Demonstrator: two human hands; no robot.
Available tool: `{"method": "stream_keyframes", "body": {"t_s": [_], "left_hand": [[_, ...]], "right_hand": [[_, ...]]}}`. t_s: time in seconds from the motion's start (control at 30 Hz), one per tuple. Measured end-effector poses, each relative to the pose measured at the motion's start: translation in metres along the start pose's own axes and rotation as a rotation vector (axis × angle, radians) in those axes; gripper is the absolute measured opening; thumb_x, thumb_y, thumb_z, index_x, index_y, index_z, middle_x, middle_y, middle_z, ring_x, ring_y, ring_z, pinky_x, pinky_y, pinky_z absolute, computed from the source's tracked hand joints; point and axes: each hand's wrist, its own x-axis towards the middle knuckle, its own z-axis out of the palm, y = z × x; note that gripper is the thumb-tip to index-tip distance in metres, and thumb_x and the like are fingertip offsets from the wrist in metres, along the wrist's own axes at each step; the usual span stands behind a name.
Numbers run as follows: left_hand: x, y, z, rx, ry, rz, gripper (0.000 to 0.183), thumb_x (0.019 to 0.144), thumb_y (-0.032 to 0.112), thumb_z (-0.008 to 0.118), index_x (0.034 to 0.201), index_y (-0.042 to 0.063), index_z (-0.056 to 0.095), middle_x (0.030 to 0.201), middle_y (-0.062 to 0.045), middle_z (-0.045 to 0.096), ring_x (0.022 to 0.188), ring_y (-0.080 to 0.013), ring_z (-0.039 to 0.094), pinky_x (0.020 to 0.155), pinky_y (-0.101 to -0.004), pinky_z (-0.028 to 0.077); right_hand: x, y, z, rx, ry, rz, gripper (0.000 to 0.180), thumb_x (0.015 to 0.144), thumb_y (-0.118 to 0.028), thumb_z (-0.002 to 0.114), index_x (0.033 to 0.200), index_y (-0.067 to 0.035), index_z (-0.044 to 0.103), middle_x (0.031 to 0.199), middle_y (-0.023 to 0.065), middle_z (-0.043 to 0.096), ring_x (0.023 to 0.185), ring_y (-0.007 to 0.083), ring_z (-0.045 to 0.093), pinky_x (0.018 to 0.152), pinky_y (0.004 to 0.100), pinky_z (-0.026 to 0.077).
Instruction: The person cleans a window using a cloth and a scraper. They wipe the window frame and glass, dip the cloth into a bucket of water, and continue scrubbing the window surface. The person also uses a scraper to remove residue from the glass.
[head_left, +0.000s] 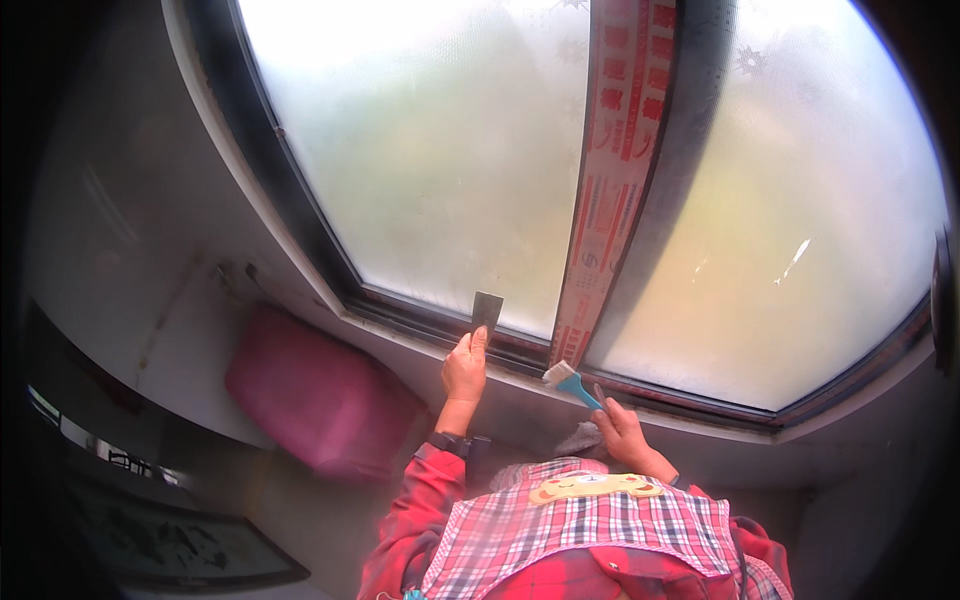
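Observation:
My left hand (465, 373) grips a scraper with a flat, dark blade (487, 307). The blade points up, in front of the lower edge of a frosted window pane (450, 172); whether it touches the glass I cannot tell. In my right hand (624, 431) is a flat paintbrush (576, 388) with a turquoise handle and pale bristles. Its bristles are by the window sill (517, 375), below the foot of the mullion. A slim, greyish piece (599, 394) stands up beside my right fingers. A grey cloth (581, 441) hangs near that hand, partly hidden.
Red-printed protective film (600, 225) covers the mullion between two panes. The right pane (780, 225) has white marks on it. Below the sill at left is a pink, rounded object (322, 390). A dark framed panel (187, 544) lies at lower left.

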Motion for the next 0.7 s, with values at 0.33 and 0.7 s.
{"method": "stream_keyframes", "body": {"t_s": [0.33,0.7], "left_hand": [[0.004,0.007,0.009,-0.263,-0.021,0.093,0.063,0.099,0.062,0.043,0.084,0.005,0.065,0.066,-0.015,0.062,0.066,-0.0364,0.061,0.063,-0.0465,0.047],[0.009,0.014,0.004,-0.341,-0.019,0.042,0.059,0.100,0.059,0.047,0.093,0.005,0.071,0.052,-0.006,0.052,0.050,-0.0187,0.055,0.053,-0.0382,0.043]], "right_hand": [[-0.002,-0.003,-0.003,-0.008,-0.005,-0.013,0.014,0.100,-0.015,0.056,0.092,-0.003,0.056,0.066,0.0182,0.057,0.058,0.0379,0.059,0.051,0.0414,0.041],[-0.003,-0.003,-0.006,-0.010,-0.004,0.005,0.016,0.100,-0.016,0.056,0.091,-0.003,0.056,0.066,0.0176,0.056,0.058,0.0371,0.058,0.052,0.0408,0.040]]}}
